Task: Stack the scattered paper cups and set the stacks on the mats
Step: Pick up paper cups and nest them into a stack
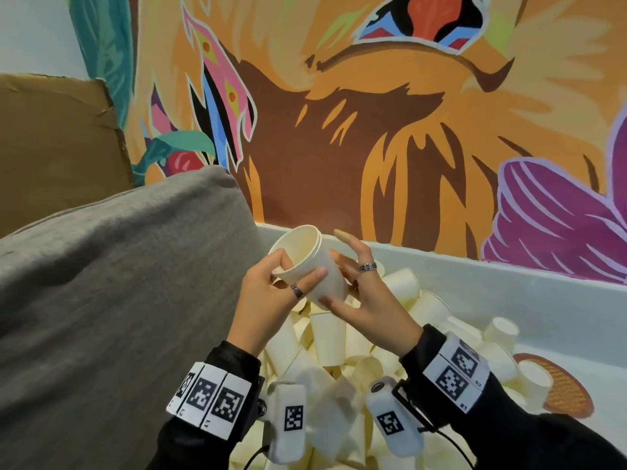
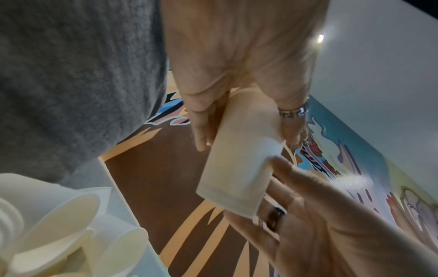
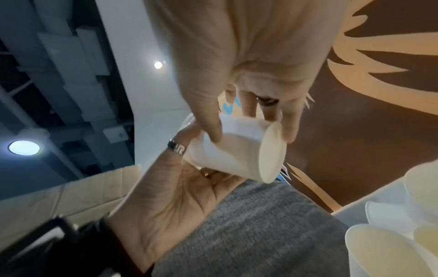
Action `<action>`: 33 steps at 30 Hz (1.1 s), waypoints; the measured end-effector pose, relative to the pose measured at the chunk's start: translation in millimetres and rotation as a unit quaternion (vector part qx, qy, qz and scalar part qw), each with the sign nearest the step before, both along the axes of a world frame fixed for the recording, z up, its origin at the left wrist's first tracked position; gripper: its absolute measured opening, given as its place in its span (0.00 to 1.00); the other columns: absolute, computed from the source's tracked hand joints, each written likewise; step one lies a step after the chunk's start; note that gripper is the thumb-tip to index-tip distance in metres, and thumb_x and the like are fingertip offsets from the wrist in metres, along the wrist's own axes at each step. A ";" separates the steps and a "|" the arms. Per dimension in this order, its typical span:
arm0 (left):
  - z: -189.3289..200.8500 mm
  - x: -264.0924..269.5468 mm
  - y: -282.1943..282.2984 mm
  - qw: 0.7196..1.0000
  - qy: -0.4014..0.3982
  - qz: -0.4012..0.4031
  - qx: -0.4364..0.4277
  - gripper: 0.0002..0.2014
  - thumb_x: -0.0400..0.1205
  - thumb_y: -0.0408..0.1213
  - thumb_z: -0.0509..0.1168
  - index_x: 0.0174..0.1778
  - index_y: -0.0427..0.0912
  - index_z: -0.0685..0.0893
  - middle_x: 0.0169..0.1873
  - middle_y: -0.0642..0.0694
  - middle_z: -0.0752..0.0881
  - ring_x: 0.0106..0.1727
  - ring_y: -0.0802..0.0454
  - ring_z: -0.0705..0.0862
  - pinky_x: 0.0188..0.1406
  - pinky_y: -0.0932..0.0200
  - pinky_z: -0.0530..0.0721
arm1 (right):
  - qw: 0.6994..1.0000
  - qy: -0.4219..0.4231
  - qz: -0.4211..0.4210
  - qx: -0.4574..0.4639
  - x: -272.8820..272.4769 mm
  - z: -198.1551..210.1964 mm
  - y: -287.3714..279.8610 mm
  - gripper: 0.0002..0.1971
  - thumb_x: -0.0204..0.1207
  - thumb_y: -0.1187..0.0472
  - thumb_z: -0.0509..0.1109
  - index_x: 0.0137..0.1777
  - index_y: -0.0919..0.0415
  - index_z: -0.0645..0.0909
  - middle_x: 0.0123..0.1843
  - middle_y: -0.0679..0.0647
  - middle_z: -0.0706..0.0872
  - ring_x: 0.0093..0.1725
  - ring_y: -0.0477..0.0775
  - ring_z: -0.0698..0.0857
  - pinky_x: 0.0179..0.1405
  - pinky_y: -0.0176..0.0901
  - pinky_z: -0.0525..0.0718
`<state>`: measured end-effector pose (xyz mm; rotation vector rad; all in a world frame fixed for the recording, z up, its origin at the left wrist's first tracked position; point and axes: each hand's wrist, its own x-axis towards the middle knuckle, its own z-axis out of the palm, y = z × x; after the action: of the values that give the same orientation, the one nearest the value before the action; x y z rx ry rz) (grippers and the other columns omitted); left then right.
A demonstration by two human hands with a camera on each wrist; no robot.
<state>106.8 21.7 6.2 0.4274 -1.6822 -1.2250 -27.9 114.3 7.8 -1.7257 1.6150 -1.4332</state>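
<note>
A small stack of nested cream paper cups (image 1: pixel 314 266) is tilted in the air, mouth toward the upper left, above a pile of scattered cups (image 1: pixel 332 344). My left hand (image 1: pixel 288 283) grips the stack near its rim, thumb across the front. My right hand (image 1: pixel 342 276) holds its lower part between the thumb and the fingers, with the index finger raised straight. In the left wrist view the stack (image 2: pixel 239 150) sits between my left fingers (image 2: pixel 201 127) and the right hand (image 2: pixel 308 215). From the right wrist, my right hand (image 3: pixel 251 135) pinches the cup stack (image 3: pixel 241 150) near its base. An orange woven mat (image 1: pixel 573 395) lies at the right.
A grey cushion (image 1: pixel 118 283) fills the left side, close against the cup pile. The white surface (image 1: pixel 509 293) runs along a painted wall (image 1: pixel 373 130). Loose cups (image 1: pixel 502 361) lie partly over the mat. Brown cardboard (image 1: pixel 51 130) stands at the far left.
</note>
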 end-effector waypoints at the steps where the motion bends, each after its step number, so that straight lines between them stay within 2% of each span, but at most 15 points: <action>1: -1.1 2.4 -2.1 1.000 0.008 0.010 0.000 0.32 0.63 0.51 0.78 0.34 0.26 0.70 0.32 0.43 0.80 0.33 0.51 0.77 0.36 0.54 0.76 | 0.999 -0.033 -0.005 -0.009 -0.3 1.2 -3.2 0.28 0.78 0.63 0.68 0.72 0.42 0.61 0.68 0.44 0.78 0.64 0.38 0.80 0.61 0.32 0.80; 3: -3.0 7.1 -6.0 0.999 0.009 0.030 0.008 0.27 0.64 0.48 0.78 0.35 0.29 0.72 0.34 0.47 0.83 0.36 0.54 0.80 0.36 0.53 0.79 | 0.994 -0.079 -0.071 -0.006 -5.0 2.7 -11.0 0.10 0.83 0.57 0.59 0.63 0.51 0.72 0.60 0.48 0.82 0.51 0.43 0.85 0.52 0.34 0.80; 5: -4.5 11.2 -9.6 0.998 -0.006 0.056 0.027 0.19 0.68 0.40 0.79 0.38 0.35 0.75 0.37 0.58 0.85 0.37 0.61 0.82 0.38 0.55 0.82 | 0.986 -0.085 -0.129 0.068 -16.5 -4.6 -22.4 0.14 0.85 0.53 0.53 0.57 0.59 0.76 0.53 0.51 0.81 0.36 0.48 0.84 0.42 0.40 0.78; 7: -4.5 15.2 -12.1 0.997 -0.013 0.073 0.035 0.16 0.69 0.37 0.78 0.44 0.44 0.76 0.42 0.61 0.84 0.39 0.67 0.83 0.38 0.60 0.84 | 0.971 -0.023 -0.130 0.197 -29.9 -18.1 -35.7 0.20 0.85 0.49 0.52 0.55 0.64 0.78 0.49 0.52 0.80 0.30 0.50 0.80 0.34 0.40 0.75; 9: -5.7 18.8 -15.9 0.996 -0.008 0.076 0.047 0.20 0.69 0.35 0.78 0.48 0.52 0.74 0.48 0.60 0.81 0.43 0.67 0.83 0.41 0.62 0.86 | 0.944 0.059 -0.105 0.307 -38.7 -34.1 -49.3 0.22 0.85 0.48 0.51 0.57 0.64 0.79 0.52 0.51 0.80 0.29 0.50 0.79 0.29 0.38 0.75; 10: -6.7 20.3 -17.8 0.996 -0.006 0.075 0.053 0.23 0.69 0.35 0.78 0.51 0.55 0.74 0.50 0.60 0.80 0.46 0.65 0.83 0.43 0.61 0.86 | 0.931 0.082 -0.092 0.343 -41.5 -42.0 -55.7 0.23 0.85 0.47 0.51 0.63 0.65 0.77 0.56 0.51 0.81 0.29 0.51 0.79 0.28 0.38 0.75; 12: -9.6 22.4 -21.2 0.996 -0.011 0.074 0.052 0.29 0.68 0.35 0.79 0.58 0.55 0.72 0.53 0.60 0.78 0.53 0.61 0.81 0.50 0.57 0.85 | 0.909 0.096 -0.085 0.396 -44.8 -56.3 -65.9 0.25 0.85 0.47 0.52 0.75 0.63 0.65 0.64 0.56 0.81 0.31 0.51 0.78 0.30 0.38 0.76; 14: -13.8 24.0 -26.2 0.996 -0.016 0.076 0.039 0.34 0.67 0.35 0.80 0.65 0.52 0.70 0.56 0.58 0.77 0.58 0.59 0.79 0.55 0.57 0.83 | 0.893 0.107 -0.094 0.427 -46.0 -66.9 -74.6 0.27 0.85 0.49 0.53 0.80 0.59 0.57 0.69 0.61 0.78 0.33 0.49 0.77 0.31 0.38 0.77; 16: -16.5 24.8 -29.8 0.996 -0.021 0.079 0.030 0.37 0.66 0.35 0.80 0.67 0.52 0.69 0.58 0.58 0.77 0.59 0.61 0.79 0.54 0.61 0.81 | 0.887 0.127 -0.080 0.436 -49.4 -76.3 -83.1 0.21 0.84 0.51 0.55 0.73 0.59 0.69 0.66 0.63 0.81 0.35 0.50 0.78 0.34 0.38 0.77; 17: -17.4 25.1 -31.1 0.996 -0.022 0.080 0.027 0.37 0.66 0.34 0.80 0.67 0.52 0.69 0.57 0.59 0.77 0.59 0.63 0.78 0.52 0.65 0.81 | 0.886 0.135 -0.070 0.437 -51.5 -79.3 -87.1 0.16 0.84 0.52 0.56 0.64 0.59 0.76 0.62 0.64 0.84 0.37 0.51 0.79 0.35 0.39 0.77; 19: -18.3 25.4 -33.1 0.996 -0.023 0.081 0.023 0.37 0.66 0.34 0.80 0.66 0.56 0.68 0.56 0.64 0.76 0.56 0.70 0.78 0.47 0.73 0.80 | 0.886 0.128 -0.063 0.441 -54.2 -80.3 -89.5 0.12 0.82 0.54 0.59 0.53 0.60 0.80 0.49 0.61 0.85 0.41 0.53 0.79 0.37 0.38 0.76; 22: -18.7 26.5 -35.3 0.996 -0.032 0.085 0.020 0.39 0.67 0.36 0.80 0.65 0.63 0.64 0.55 0.69 0.73 0.56 0.76 0.76 0.48 0.77 0.77 | 0.896 0.112 -0.054 0.426 -57.7 -74.7 -86.7 0.11 0.79 0.54 0.64 0.50 0.61 0.82 0.39 0.56 0.80 0.41 0.52 0.79 0.36 0.36 0.76; 26: -19.5 26.2 -37.1 0.996 -0.042 0.081 0.024 0.41 0.66 0.36 0.81 0.67 0.63 0.63 0.60 0.65 0.74 0.61 0.64 0.76 0.60 0.63 0.77 | 0.931 0.132 -0.076 0.332 -59.3 -50.6 -77.0 0.14 0.80 0.52 0.64 0.44 0.63 0.83 0.40 0.57 0.84 0.40 0.54 0.80 0.36 0.39 0.76; 30: -19.2 23.3 -36.3 0.995 -0.054 0.080 0.019 0.42 0.66 0.35 0.81 0.67 0.62 0.63 0.58 0.67 0.73 0.60 0.64 0.76 0.60 0.63 0.77 | 0.972 0.096 -0.123 0.173 -53.2 -16.4 -59.7 0.20 0.80 0.52 0.64 0.49 0.73 0.82 0.43 0.59 0.82 0.43 0.56 0.81 0.43 0.45 0.77; 33: -19.6 21.5 -34.9 0.993 -0.081 0.084 0.005 0.42 0.66 0.35 0.81 0.69 0.59 0.64 0.58 0.62 0.75 0.61 0.58 0.76 0.57 0.63 0.76 | 0.987 0.037 -0.158 0.001 -37.2 6.5 -44.0 0.13 0.81 0.54 0.62 0.47 0.61 0.85 0.49 0.51 0.80 0.45 0.43 0.79 0.47 0.38 0.76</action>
<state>128.3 -13.2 -13.4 0.6765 -1.7386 -1.1008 -65.1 70.3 14.3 -1.5897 2.0017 -1.5181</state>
